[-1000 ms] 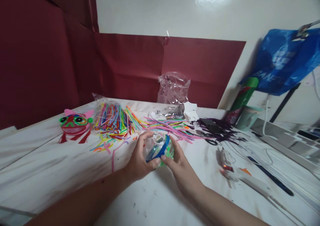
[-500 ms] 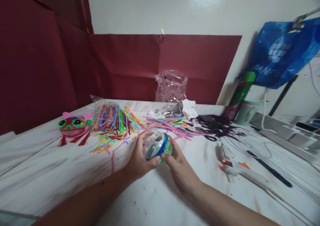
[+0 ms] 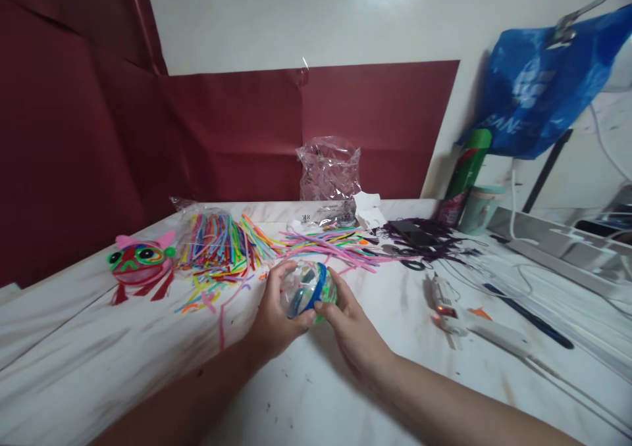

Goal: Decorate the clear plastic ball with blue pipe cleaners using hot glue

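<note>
Between my two hands is a clear plastic ball (image 3: 298, 289) with a blue band round its middle and green material on its right side. My left hand (image 3: 276, 314) is wrapped round the clear side, thumb at the blue band. On the green side, my right hand (image 3: 353, 321) grips with its thumb beside the left one. The ball is held above the marbled table (image 3: 316, 400). Beyond it lie loose pipe cleaners (image 3: 340, 248) in pink, yellow and other colours.
At the left sits a pink mask-like figure (image 3: 142, 265) with red tassels, beside a bag of coloured pipe cleaners (image 3: 212, 239). A glue gun (image 3: 449, 308) with a lit red light lies right, near a dark-blue stick (image 3: 530, 318). Scissors (image 3: 411, 264) and a phone (image 3: 413, 233) lie behind.
The camera view has turned slightly, shifting the scene leftward. Both hands keep the same hold on the ball, which looks nearly unchanged.
</note>
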`<state>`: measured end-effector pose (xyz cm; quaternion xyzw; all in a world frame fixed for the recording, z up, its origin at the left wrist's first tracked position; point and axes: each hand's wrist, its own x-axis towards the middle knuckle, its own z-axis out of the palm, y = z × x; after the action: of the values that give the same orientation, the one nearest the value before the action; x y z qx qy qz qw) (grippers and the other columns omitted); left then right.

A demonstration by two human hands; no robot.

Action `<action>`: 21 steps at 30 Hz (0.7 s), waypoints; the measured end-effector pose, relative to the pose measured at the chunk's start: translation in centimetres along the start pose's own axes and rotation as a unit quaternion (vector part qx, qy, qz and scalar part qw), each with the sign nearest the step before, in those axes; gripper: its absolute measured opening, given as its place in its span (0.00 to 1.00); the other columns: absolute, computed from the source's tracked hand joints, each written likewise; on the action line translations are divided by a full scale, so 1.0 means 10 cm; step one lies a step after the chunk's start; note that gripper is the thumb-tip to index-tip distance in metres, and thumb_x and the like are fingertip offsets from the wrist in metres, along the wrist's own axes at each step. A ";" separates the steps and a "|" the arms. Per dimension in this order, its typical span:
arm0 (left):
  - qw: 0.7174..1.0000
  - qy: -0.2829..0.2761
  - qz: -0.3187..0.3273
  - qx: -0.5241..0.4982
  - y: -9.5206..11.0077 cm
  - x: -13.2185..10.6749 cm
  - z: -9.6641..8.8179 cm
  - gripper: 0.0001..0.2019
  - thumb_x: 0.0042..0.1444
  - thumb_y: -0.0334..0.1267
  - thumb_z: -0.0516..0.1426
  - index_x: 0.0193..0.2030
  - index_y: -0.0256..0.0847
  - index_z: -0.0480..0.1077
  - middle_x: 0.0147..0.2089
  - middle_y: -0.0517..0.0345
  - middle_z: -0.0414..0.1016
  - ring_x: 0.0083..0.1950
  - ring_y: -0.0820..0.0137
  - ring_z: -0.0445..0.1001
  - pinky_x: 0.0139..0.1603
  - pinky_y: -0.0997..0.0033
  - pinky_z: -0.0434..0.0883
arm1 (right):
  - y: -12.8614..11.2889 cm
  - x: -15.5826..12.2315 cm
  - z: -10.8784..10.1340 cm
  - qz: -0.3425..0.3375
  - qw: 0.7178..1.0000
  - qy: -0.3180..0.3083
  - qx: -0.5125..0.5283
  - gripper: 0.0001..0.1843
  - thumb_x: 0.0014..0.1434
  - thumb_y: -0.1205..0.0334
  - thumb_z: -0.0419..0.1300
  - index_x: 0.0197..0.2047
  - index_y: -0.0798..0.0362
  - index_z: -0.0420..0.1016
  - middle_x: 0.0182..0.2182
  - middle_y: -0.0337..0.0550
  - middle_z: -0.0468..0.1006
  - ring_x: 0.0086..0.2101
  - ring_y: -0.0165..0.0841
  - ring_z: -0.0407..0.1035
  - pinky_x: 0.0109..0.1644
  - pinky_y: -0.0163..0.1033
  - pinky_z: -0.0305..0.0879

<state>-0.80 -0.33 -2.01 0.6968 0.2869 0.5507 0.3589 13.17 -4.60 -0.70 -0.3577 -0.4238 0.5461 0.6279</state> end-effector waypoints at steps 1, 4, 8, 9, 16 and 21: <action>1.000 0.000 0.002 0.001 0.00 0.00 0.00 0.35 0.42 0.39 0.63 0.57 0.43 0.54 0.60 0.44 0.59 0.62 0.52 0.61 0.61 0.48 0.61 | -0.01 0.00 0.00 0.001 1.000 0.002 -0.001 0.37 0.48 0.63 0.64 0.61 0.50 0.60 0.57 0.44 0.70 0.56 0.41 0.62 0.62 0.48 0.54; 1.000 -0.001 0.002 0.004 -0.01 0.01 -0.01 0.35 0.42 0.38 0.64 0.56 0.43 0.54 0.60 0.46 0.58 0.62 0.53 0.61 0.61 0.50 0.60 | -0.02 -0.01 -0.01 0.000 1.000 -0.002 -0.002 0.38 0.48 0.62 0.65 0.62 0.49 0.59 0.57 0.44 0.70 0.57 0.40 0.61 0.62 0.47 0.54; 0.999 -0.007 -0.024 -0.028 0.00 0.01 0.00 0.35 0.42 0.40 0.64 0.56 0.42 0.53 0.60 0.44 0.57 0.61 0.53 0.62 0.60 0.50 0.61 | -0.01 0.00 -0.03 0.008 1.000 -0.013 0.011 0.42 0.47 0.59 0.67 0.63 0.49 0.57 0.57 0.45 0.70 0.58 0.40 0.61 0.62 0.46 0.54; 0.999 -0.008 -0.029 -0.038 0.01 0.01 0.00 0.35 0.43 0.40 0.64 0.56 0.42 0.53 0.60 0.44 0.58 0.60 0.53 0.63 0.59 0.50 0.62 | 0.00 0.00 -0.03 0.013 1.000 -0.014 0.014 0.44 0.46 0.59 0.68 0.64 0.50 0.55 0.57 0.46 0.69 0.58 0.41 0.61 0.62 0.46 0.55; 0.999 -0.004 -0.030 -0.039 0.06 0.01 0.02 0.34 0.43 0.39 0.64 0.55 0.43 0.53 0.57 0.46 0.60 0.58 0.56 0.65 0.57 0.55 0.64 | 0.03 0.03 -0.05 0.008 1.000 0.007 -0.002 0.42 0.44 0.62 0.67 0.62 0.50 0.58 0.61 0.46 0.64 0.60 0.41 0.56 0.64 0.46 0.49; 0.999 0.012 -0.020 -0.026 0.05 -0.01 0.02 0.34 0.42 0.38 0.64 0.55 0.44 0.54 0.59 0.47 0.58 0.58 0.56 0.64 0.58 0.56 0.64 | 0.01 0.02 -0.05 0.004 1.000 -0.005 -0.012 0.41 0.45 0.63 0.64 0.62 0.50 0.58 0.61 0.46 0.64 0.60 0.41 0.56 0.64 0.48 0.49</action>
<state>-0.62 -0.74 -1.73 0.6744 0.2905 0.5592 0.3847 13.59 -4.37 -0.98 -0.3642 -0.4315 0.5454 0.6195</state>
